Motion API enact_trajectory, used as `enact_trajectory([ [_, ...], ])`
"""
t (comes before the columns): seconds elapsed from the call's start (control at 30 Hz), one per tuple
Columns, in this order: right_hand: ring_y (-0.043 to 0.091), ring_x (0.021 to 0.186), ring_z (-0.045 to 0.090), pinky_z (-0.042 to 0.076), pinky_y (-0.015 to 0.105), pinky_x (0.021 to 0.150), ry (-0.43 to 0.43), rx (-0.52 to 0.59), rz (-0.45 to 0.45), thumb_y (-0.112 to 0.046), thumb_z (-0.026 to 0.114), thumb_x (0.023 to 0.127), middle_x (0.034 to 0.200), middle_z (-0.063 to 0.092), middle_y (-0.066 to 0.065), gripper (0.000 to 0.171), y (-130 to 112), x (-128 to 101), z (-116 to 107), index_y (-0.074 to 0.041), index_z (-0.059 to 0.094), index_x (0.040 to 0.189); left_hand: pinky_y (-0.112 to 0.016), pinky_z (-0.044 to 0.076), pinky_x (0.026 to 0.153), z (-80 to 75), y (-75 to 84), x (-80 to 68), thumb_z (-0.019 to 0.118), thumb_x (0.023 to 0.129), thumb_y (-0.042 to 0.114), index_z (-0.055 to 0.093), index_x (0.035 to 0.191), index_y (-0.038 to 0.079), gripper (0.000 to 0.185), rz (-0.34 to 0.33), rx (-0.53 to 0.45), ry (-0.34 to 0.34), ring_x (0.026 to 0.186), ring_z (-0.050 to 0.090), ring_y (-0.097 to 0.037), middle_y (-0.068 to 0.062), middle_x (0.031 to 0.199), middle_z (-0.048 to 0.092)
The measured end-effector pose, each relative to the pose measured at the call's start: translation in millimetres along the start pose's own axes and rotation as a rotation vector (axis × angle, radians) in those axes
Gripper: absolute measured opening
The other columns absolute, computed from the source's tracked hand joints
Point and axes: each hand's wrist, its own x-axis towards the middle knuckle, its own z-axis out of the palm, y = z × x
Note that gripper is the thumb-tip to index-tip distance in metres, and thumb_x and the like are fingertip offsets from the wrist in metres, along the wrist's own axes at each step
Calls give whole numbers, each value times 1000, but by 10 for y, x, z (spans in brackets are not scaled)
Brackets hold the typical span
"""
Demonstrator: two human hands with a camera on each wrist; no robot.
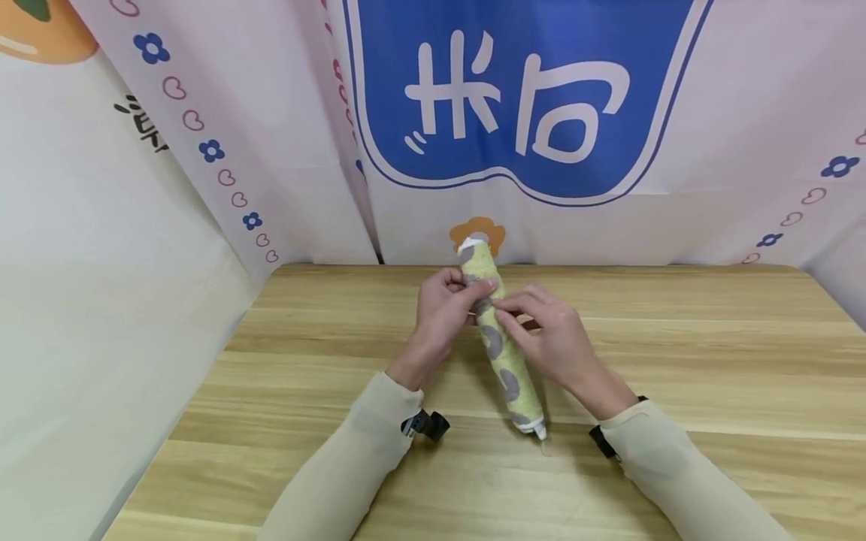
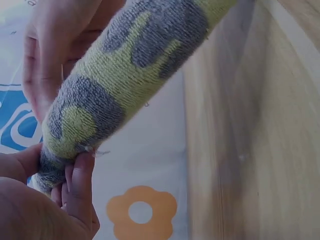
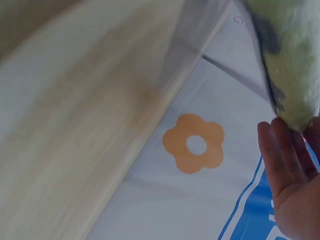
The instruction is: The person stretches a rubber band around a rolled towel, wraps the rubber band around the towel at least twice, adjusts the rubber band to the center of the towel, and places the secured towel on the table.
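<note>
Terry-cloth, yellow-green with grey patches, the tightly rolled towel [image 1: 499, 338] sat at the centre of the head view, raised at a slant above the pale wooden table [image 1: 676, 361], its near end low toward the bottom of the frame and its far end up against the printed backdrop [image 1: 514, 90]. The left hand [image 1: 443, 304] gripped the roll near its upper end, fingers curled round it; the left wrist view confirmed fingertips [image 2: 82, 172] pressed into the pile. The right hand [image 1: 551, 330] pinched the roll's middle from the right side. Both sleeves [image 1: 352, 466] were beige.
</note>
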Motion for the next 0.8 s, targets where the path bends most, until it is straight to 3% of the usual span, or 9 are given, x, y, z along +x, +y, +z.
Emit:
enact_trajectory([
  [0.17, 19, 79, 74, 62, 23, 65, -11, -90, -41, 6, 82, 90, 96, 74, 6, 13, -10, 41, -60, -1, 79, 100, -32, 62, 56, 25, 23, -50, 88, 88, 14, 62, 98, 2, 31, 51, 23, -3, 65, 69, -17, -10, 83, 70],
  [0.33, 18, 74, 71, 61, 31, 59, -45, -258, -163, 4, 86, 85, 92, 74, 7, 17, -20, 49, -63, -2, 76, 97, -36, 63, 58, 20, 51, -87, 89, 88, 16, 62, 99, 2, 33, 60, 98, -7, 64, 68, -17, -10, 84, 70],
  [0.43, 18, 72, 70, 59, 31, 58, -64, -283, -195, 6, 85, 84, 90, 73, 7, 17, -21, 41, -58, -1, 75, 95, -38, 63, 58, 22, 55, -96, 89, 88, 16, 62, 99, 2, 32, 56, 135, -9, 63, 67, -16, -9, 83, 69],
  [0.67, 15, 75, 68, 61, 26, 62, -115, -38, 59, 10, 77, 87, 85, 69, 1, 17, 0, 39, -110, -6, 73, 90, -36, 62, 55, 47, 84, -127, 89, 88, 15, 58, 96, 4, 33, 80, 173, -47, 62, 66, -15, -8, 78, 68],
  [0.8, 14, 73, 62, 60, 27, 60, -145, -7, 90, 11, 75, 83, 83, 63, 0, 20, 25, 32, -107, -8, 68, 86, -47, 64, 60, 68, 76, -137, 88, 88, 14, 58, 93, 4, 32, 75, 183, -57, 60, 63, -14, -6, 75, 66],
])
